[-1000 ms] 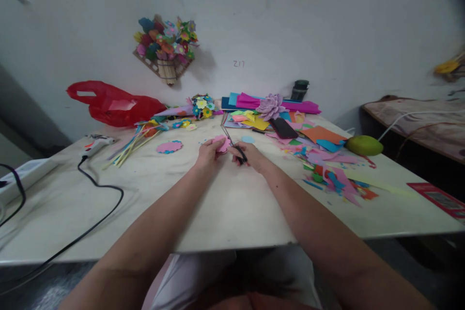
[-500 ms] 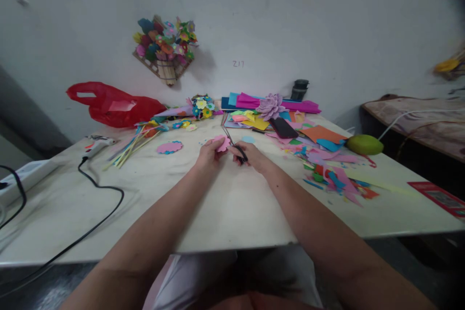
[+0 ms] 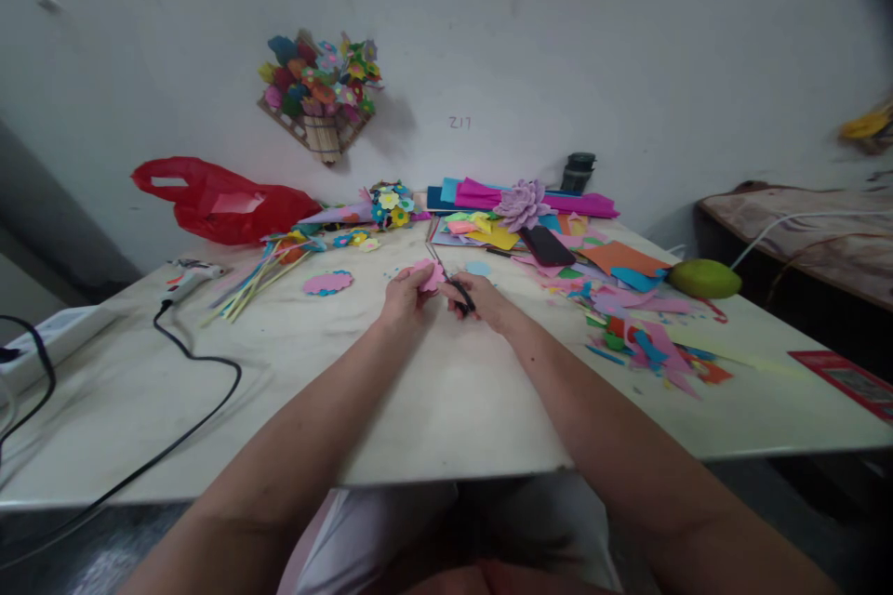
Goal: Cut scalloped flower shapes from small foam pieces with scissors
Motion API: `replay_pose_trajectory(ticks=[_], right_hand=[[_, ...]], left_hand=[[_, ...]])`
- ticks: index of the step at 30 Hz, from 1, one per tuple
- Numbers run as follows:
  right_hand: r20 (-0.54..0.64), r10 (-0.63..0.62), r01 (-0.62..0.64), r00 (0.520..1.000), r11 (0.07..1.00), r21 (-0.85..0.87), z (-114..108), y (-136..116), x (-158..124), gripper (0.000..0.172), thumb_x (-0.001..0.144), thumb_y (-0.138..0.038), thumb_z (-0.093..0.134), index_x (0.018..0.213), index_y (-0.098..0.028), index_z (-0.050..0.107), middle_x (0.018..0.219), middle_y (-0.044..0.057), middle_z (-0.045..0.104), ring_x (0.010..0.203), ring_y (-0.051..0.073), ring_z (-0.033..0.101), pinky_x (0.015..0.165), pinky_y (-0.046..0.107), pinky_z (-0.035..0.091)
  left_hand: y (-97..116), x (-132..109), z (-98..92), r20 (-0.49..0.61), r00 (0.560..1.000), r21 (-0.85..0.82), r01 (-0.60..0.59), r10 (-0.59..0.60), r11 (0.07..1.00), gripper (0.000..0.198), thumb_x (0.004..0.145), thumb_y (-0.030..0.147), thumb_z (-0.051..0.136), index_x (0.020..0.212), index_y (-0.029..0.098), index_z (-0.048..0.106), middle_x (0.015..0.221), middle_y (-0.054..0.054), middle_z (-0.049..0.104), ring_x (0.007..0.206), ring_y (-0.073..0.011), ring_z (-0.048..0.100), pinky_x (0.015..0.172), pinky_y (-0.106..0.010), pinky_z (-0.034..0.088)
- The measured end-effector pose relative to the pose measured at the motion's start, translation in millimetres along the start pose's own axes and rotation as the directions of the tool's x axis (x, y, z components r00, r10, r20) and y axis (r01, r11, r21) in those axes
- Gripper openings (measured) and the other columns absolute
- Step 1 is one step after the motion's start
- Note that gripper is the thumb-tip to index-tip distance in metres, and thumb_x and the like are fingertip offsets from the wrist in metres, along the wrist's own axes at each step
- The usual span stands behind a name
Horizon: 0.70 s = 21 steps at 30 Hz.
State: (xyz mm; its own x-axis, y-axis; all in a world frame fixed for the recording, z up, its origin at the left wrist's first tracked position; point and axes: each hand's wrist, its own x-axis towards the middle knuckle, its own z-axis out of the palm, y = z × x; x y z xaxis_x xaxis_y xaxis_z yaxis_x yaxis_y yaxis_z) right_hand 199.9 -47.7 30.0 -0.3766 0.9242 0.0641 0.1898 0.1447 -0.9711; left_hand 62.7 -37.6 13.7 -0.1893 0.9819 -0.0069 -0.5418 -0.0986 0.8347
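Note:
My left hand (image 3: 403, 295) is closed on a small pink paper piece (image 3: 428, 274), pinched between thumb and fingers above the middle of the white table (image 3: 446, 400). Just to its right, my right hand (image 3: 484, 297) grips black-handled scissors (image 3: 453, 284). Their blades point away from me and meet the pink piece. Both forearms stretch forward over the table's front edge.
A pink and blue paper flower (image 3: 326, 282) lies left of my hands. Coloured sticks (image 3: 255, 271), a glue gun (image 3: 187, 275) with black cord (image 3: 188, 363) and a red bag (image 3: 223, 202) lie left. Coloured paper scraps (image 3: 642, 335), a phone (image 3: 544, 245) and a green fruit (image 3: 704, 278) lie right.

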Motion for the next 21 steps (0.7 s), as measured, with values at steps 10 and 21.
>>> replay_pose_trajectory(ticks=[10,21], right_hand=[[-0.02,0.038,-0.038,0.999,0.999,-0.005,5.0,3.1,2.2,0.027,0.08,-0.041,0.063,0.076,-0.016,0.055,0.052,-0.004,0.052,0.037,0.005,0.044,0.032,0.016,0.026],[-0.015,0.019,-0.019,1.0,1.0,-0.018,6.6,6.8,3.9,0.032,0.078,-0.048,0.063,0.078,-0.018,0.053,0.055,-0.004,0.053,0.038,0.006,0.045,0.03,0.017,0.025]], left_hand=[[-1.5,0.3,1.0,-0.009,1.0,-0.025,0.01,-0.01,1.0,0.015,0.063,0.015,0.072,0.072,0.013,0.06,0.063,-0.002,0.062,0.053,-0.0094,0.058,0.052,-0.02,0.047],[-5.1,3.0,0.4,-0.042,0.999,-0.045,0.012,-0.014,0.999,0.017,0.064,0.016,0.072,0.069,0.015,0.056,0.059,0.0,0.059,0.049,-0.0078,0.055,0.049,-0.019,0.044]])
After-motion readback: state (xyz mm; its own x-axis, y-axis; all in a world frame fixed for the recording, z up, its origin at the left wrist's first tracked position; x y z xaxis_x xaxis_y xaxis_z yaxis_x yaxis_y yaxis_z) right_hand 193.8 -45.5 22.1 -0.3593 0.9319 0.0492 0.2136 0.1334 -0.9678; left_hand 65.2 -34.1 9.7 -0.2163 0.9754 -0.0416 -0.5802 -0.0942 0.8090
